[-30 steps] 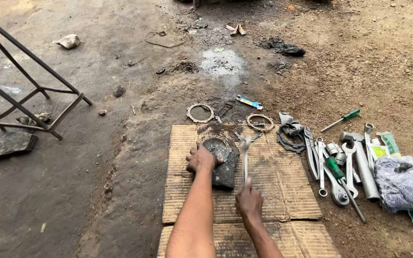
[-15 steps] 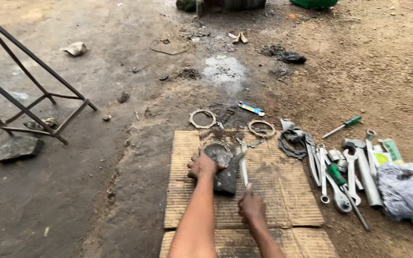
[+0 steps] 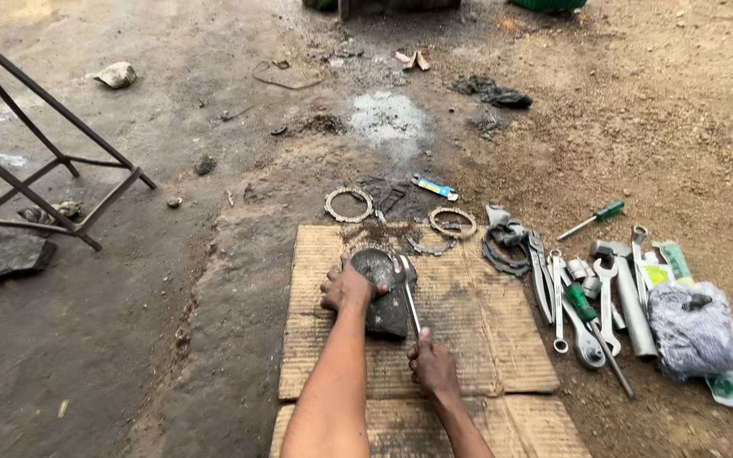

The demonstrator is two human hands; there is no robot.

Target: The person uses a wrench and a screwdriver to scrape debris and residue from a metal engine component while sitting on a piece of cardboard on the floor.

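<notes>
A dark, greasy metal part point(image 3: 388, 297) lies on a sheet of cardboard point(image 3: 485, 331) spread on the dirt. My left hand point(image 3: 345, 287) grips the part's left side and holds it down. My right hand point(image 3: 433, 365) is closed around the lower end of a metal wrench point(image 3: 408, 297). The wrench's head sits on top of the part near its upper right. Both forearms reach in from the bottom of the view.
Several wrenches, pliers point(image 3: 540, 271), a green-handled screwdriver point(image 3: 591, 220), a metal tube point(image 3: 629, 309) and a bundle of grey rag point(image 3: 693, 331) lie to the right. Toothed rings point(image 3: 348, 204) and a chain piece lie past the cardboard. A metal stand point(image 3: 40, 170) is at left.
The wrench head has swung from beyond the part onto its top. My right hand stays on the handle. The view has tilted slightly downward.
</notes>
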